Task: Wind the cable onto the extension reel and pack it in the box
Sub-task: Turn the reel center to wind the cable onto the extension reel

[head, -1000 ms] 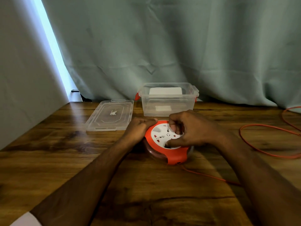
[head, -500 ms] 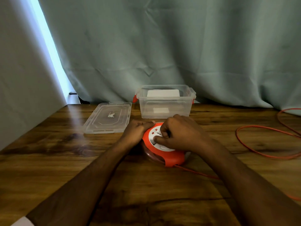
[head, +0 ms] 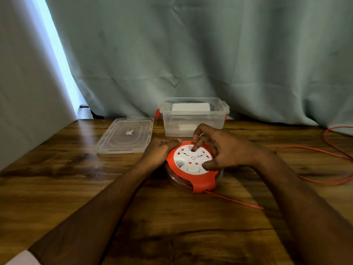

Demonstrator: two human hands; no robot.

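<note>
A round orange extension reel (head: 191, 176) with a white socket face lies flat on the wooden table (head: 172, 226). My left hand (head: 159, 151) presses against its left rim, holding it steady. My right hand (head: 219, 148) rests on the white face, one finger tip set in a recess near the far edge and the thumb on the near right edge. The thin orange cable (head: 315, 165) leaves the reel's front, runs right and loops loosely over the table's right side. The clear plastic box (head: 193, 116) stands open just behind the reel.
The box's clear lid (head: 126, 135) lies flat to the left of the box. A white item sits inside the box at its back. Grey-green curtains hang behind the table, and a pale wall stands on the left.
My right hand has turned on the reel's face, from covering it with curled fingers to one finger at the far edge. The cable loop on the right has shifted slightly.
</note>
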